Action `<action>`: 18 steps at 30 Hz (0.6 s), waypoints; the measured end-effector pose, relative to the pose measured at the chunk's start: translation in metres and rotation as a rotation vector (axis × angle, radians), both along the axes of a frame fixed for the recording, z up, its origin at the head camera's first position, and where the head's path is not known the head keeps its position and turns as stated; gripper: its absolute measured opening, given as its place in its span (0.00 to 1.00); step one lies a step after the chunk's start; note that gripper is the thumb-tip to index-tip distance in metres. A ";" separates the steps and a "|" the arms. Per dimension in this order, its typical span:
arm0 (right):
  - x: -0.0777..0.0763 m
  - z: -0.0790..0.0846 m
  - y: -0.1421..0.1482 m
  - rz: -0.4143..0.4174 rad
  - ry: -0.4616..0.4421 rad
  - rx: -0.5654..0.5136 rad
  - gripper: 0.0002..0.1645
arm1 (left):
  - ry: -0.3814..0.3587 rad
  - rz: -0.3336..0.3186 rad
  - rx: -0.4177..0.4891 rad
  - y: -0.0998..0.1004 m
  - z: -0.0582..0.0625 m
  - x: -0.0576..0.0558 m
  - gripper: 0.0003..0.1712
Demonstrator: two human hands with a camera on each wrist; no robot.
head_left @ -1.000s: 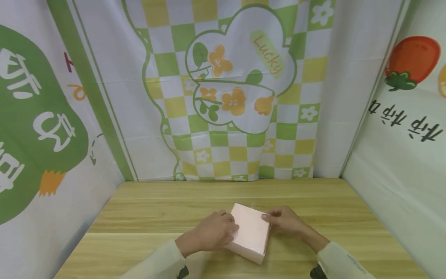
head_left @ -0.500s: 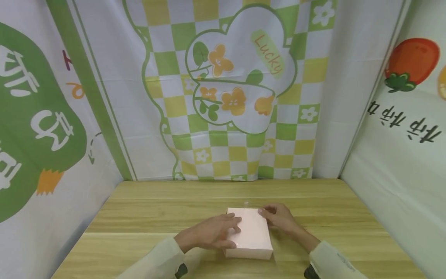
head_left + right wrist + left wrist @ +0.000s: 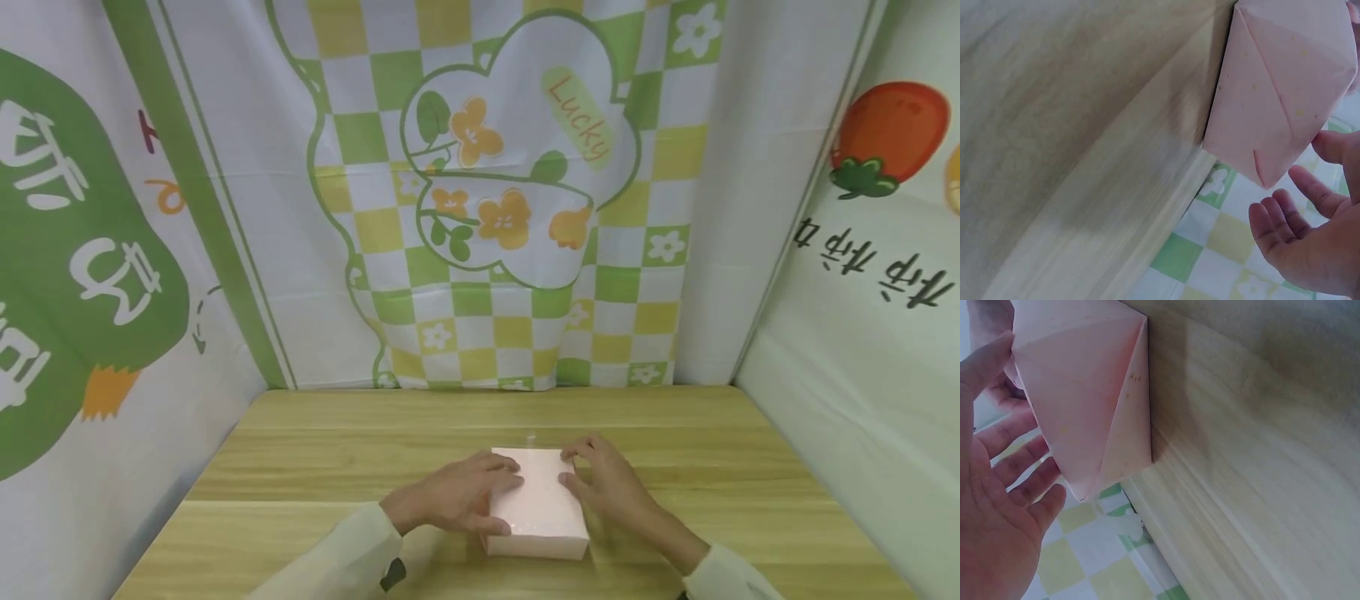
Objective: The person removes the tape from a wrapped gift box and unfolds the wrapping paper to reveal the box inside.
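Wooden tabletop (image 3: 337, 454), pink box (image 3: 542, 508), green-checked cloth (image 3: 517, 242) behind

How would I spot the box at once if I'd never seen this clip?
Below the checked cloth stretches a wooden table. Toward its near side, between the left hand and the right hand, is the box. What sets it apart: pale pink, flat-topped and sharp-cornered, against the table's streaked wood.

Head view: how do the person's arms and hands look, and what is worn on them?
The left sleeve and right sleeve are long and pale cream. The left hand and right hand are bare, without gloves. A small dark item shows by the left sleeve's end; I can't tell what it is.
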State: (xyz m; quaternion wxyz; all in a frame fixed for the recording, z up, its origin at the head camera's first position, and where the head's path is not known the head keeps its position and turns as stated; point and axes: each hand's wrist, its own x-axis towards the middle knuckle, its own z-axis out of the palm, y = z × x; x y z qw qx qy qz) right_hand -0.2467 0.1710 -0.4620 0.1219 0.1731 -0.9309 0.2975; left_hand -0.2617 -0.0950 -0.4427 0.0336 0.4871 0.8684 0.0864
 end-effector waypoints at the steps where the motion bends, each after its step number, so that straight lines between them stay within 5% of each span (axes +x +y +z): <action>1: 0.001 0.001 -0.001 -0.006 0.027 0.032 0.13 | -0.018 0.004 -0.004 0.000 0.001 0.000 0.38; 8: 0.007 0.001 0.009 0.205 0.149 0.112 0.08 | -0.122 0.034 0.000 -0.002 -0.002 -0.002 0.38; 14: 0.004 0.007 0.021 0.372 0.130 0.077 0.05 | -0.125 0.041 -0.001 -0.002 -0.002 -0.004 0.39; 18: 0.004 0.013 0.021 0.376 0.082 0.080 0.05 | -0.093 0.039 -0.026 0.000 -0.002 -0.003 0.39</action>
